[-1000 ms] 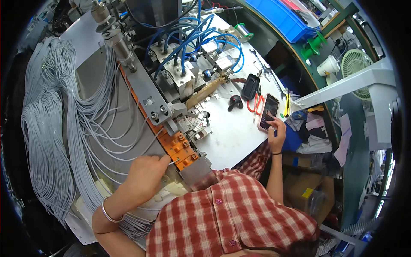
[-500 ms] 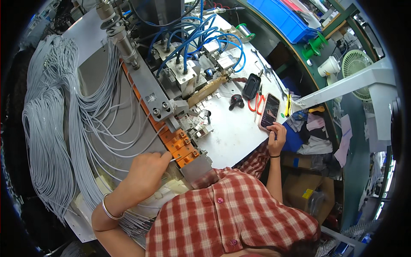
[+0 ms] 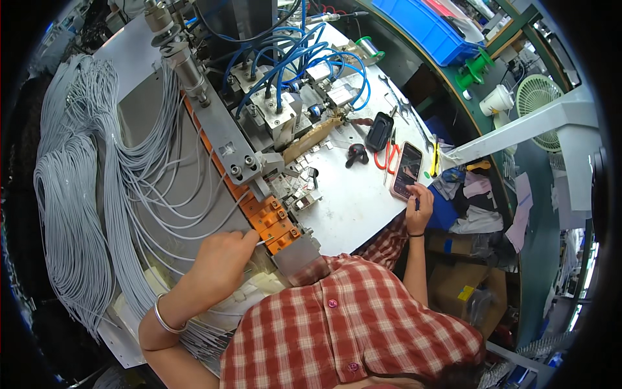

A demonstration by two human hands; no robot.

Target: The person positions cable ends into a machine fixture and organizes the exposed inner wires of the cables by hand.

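Now your left hand (image 3: pixel 220 262) pinches a grey wire (image 3: pixel 194 235) shut, its tip at the orange clamp block (image 3: pixel 275 223); right of that block, your right hand (image 3: pixel 419 209) curls, fingertips touching the phone (image 3: pixel 407 170).

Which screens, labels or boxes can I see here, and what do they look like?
Phone: flat on the white table's right edge, dark lit screen, pale case; right hand touches its lower end.
Cardboard box: under the table at right, brown, with a small yellow label.
Blue bin: top right, rectangular plastic.

Bright, even overhead light; sharp centre, fisheye-bent dark rim, perhaps slightly blurred.
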